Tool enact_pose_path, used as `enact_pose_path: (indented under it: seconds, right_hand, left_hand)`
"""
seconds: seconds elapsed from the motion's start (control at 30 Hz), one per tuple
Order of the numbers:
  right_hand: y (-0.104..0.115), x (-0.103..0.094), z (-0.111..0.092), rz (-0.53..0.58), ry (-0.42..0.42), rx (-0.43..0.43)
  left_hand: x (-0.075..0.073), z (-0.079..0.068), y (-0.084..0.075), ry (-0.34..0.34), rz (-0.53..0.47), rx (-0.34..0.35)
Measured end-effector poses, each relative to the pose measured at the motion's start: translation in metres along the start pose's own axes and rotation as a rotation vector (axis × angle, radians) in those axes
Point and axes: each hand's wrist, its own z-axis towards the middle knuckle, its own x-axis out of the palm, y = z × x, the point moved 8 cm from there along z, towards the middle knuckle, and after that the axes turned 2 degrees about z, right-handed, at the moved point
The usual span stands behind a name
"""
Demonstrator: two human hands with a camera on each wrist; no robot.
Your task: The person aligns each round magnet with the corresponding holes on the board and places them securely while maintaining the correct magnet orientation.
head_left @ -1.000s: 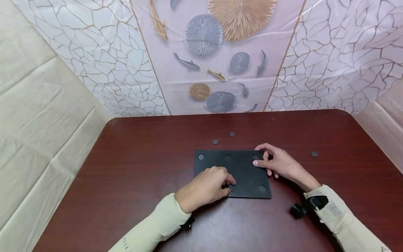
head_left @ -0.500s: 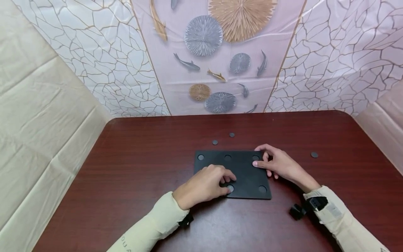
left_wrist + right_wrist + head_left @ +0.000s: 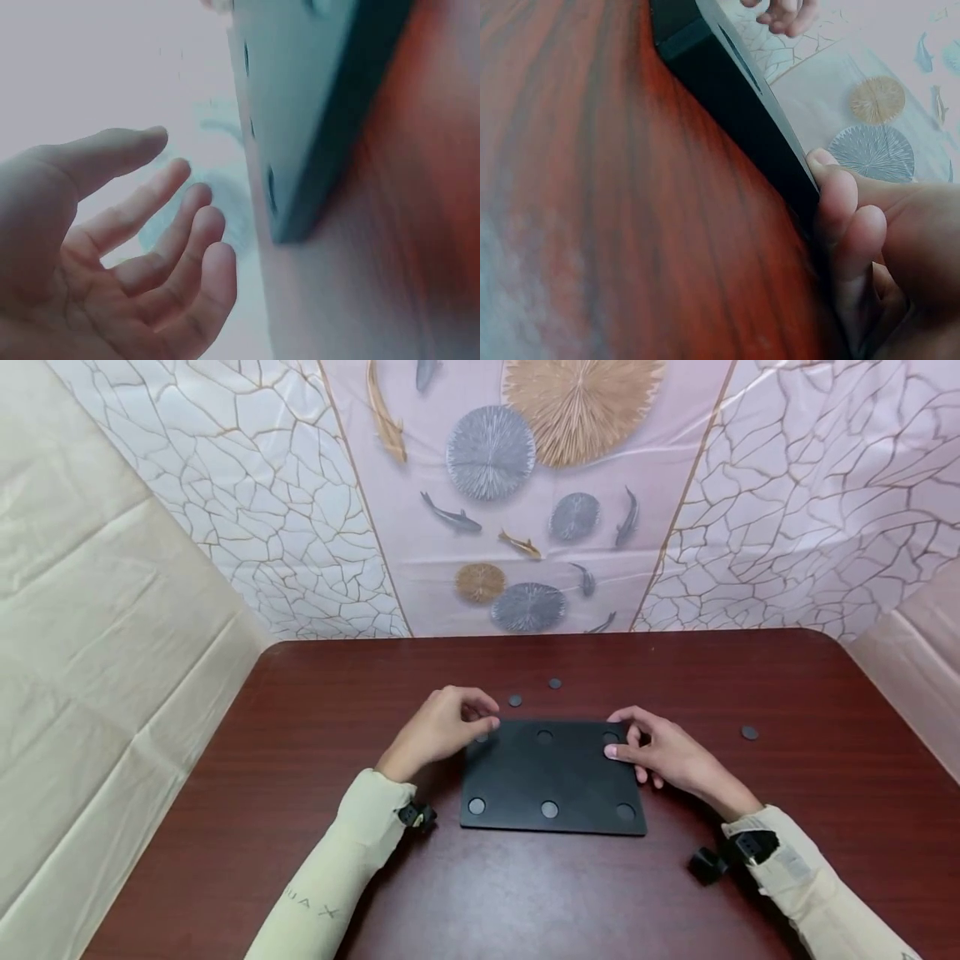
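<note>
A thin black board (image 3: 558, 777) with round recesses along its far and near edges lies on the table. Light grey discs fill the near-left recess and the near-middle one, where a grey disc (image 3: 550, 810) shows. The other visible recesses look dark. My left hand (image 3: 438, 727) hovers over the far-left corner, partly covering the recess there; in the left wrist view its fingers are loosely bent with nothing between them. At the right edge, my right hand (image 3: 667, 747) holds the board, thumb on top and fingers against its side.
Two loose dark discs lie beyond the board, a nearer disc (image 3: 515, 701) and a farther disc (image 3: 555, 683). Another disc (image 3: 749, 732) sits to the right of my right hand. Patterned cloth (image 3: 525, 527) hangs behind the brown table (image 3: 337, 693).
My left hand has left the near-middle recess and moved away and leftward to the far-left corner, uncovering grey discs in two near recesses. The right hand stays on the board's edge.
</note>
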Motion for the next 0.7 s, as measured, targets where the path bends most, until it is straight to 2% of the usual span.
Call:
enact_pose_path:
  seconds: [0.17, 0.33, 0.57, 0.7]
  right_hand:
    - [0.002, -0.002, 0.003, 0.016, 0.016, -0.012]
    - [0.004, -0.008, 0.004, 0.008, -0.001, -0.018]
    - [0.003, -0.001, -0.001, 0.052, 0.03, -0.038]
    - [0.002, 0.001, -0.005, 0.062, 0.039, -0.042]
  left_hand:
    - [-0.018, 0.013, 0.027, -0.057, -0.062, -0.047]
    - [-0.027, 0.019, 0.042, -0.091, -0.094, -0.068]
    - [-0.017, 0.012, 0.058, -0.053, -0.164, -0.114]
    - [-0.006, 0.009, 0.06, 0.016, -0.166, -0.12]
